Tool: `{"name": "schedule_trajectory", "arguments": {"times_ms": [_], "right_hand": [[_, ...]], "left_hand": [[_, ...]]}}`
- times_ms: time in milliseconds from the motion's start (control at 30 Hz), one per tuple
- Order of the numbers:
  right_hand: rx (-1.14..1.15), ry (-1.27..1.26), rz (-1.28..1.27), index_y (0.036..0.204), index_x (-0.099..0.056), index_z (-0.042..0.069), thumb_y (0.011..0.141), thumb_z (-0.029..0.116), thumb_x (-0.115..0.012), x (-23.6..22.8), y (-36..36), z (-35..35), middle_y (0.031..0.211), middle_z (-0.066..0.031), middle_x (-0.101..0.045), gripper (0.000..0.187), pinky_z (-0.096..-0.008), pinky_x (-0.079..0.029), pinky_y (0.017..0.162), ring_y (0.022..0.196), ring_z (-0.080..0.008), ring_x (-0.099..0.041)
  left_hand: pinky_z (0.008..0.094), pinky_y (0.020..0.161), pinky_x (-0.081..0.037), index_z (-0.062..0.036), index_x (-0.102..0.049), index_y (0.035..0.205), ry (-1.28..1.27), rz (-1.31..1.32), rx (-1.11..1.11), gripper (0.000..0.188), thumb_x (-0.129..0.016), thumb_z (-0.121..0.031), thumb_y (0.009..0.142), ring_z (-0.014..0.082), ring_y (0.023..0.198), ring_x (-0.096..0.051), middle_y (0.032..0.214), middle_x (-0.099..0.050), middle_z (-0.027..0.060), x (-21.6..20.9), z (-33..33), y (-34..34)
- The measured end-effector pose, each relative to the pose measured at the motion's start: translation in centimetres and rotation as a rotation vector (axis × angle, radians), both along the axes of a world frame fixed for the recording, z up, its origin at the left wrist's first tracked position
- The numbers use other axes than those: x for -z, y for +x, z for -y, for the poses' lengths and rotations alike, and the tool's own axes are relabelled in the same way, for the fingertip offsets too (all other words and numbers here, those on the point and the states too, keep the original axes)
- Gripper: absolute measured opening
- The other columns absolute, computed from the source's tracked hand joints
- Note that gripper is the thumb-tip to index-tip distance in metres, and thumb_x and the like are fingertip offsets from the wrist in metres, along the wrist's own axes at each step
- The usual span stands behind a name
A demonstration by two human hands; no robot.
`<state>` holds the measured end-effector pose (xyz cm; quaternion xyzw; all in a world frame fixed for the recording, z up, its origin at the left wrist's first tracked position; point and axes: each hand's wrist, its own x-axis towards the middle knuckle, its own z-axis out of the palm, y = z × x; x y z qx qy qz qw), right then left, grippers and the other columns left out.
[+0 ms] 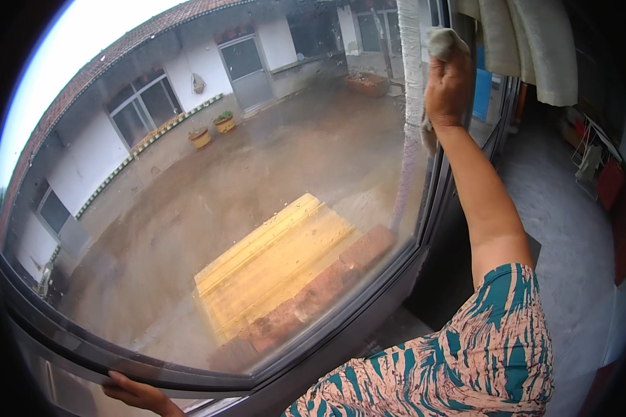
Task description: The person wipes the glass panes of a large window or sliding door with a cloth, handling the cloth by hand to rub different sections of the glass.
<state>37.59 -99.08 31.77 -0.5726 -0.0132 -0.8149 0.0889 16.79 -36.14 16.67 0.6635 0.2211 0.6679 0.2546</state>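
Observation:
My right hand is raised at the upper right, closed around a crumpled grey-beige cloth. The cloth bunches out above the fingers, and a loose end hangs below the wrist. It lies along the right side of a window pane, near the dark frame. Low on the left, my left hand has its fingers stretched out, touching the underside of the dark window frame. Part of that hand is cut off by the lower edge of the picture. Droplets and hazy smears show on the glass.
Beyond the glass lie a yellow ridged panel, a row of red bricks, a white-wrapped pole and two potted plants. A pale curtain hangs at the upper right, above a grey floor.

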Motion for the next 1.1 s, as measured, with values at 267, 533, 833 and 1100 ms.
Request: {"name": "schedule_trajectory", "arguments": {"times_ms": [267,533,833,1100], "right_hand": [[-0.05,0.166,-0.037,0.11,-0.06,0.004,0.089,0.021,-0.059,2.6,0.2,-2.2,0.108,-0.0159,-0.059,0.026,-0.0411,-0.046,0.087,0.102,-0.0344,-0.055],[-0.207,-0.03,-0.037,0.127,-0.054,0.007,0.083,0.02,-0.065,3.4,-6.9,-20.3,0.123,-0.0195,-0.05,0.048,-0.0454,-0.042,0.093,0.111,-0.039,-0.047],[-0.496,-0.493,-0.109,0.096,-0.063,0.025,0.074,0.024,-0.061,2.8,-15.8,-42.6,0.103,0.0021,-0.051,0.023,-0.0244,-0.046,0.056,0.086,-0.0179,-0.052],[-0.842,-0.68,0.005,0.09,-0.062,0.011,0.073,0.023,-0.058,5.2,-17.5,-49.6,0.093,-0.0028,-0.051,0.021,-0.0382,-0.049,0.078,0.096,-0.0241,-0.053]], "left_hand": [[0.035,0.081,-0.044,0.0052,-0.044,0.108,0.095,0.039,0.053,0.047,-0.045,-0.04,0.098,0.03,0.088,-0.052,0.098,-0.051,0.021,1.8,-1.3,0.1],[0.0306,0.083,-0.039,0.0024,-0.044,0.104,0.15,0.056,0.141,0.035,-0.047,-0.032,0.099,0.025,0.086,-0.047,0.093,-0.048,0.0141,-0.1,-0.5,-0.6],[0.0318,0.084,-0.039,0.0027,-0.038,0.114,0.168,0.094,0.327,0.037,-0.043,-0.031,0.099,0.023,0.091,-0.047,0.1,-0.048,0.0143,-3.3,0.8,-1.9],[0.0386,0.104,-0.033,0.001,-0.025,0.133,0.111,-0.049,0.429,0.048,-0.039,-0.032,0.1,0.0268,0.12,-0.043,0.13,-0.04,0.0171,-0.7,-1.4,-1.5]]}}
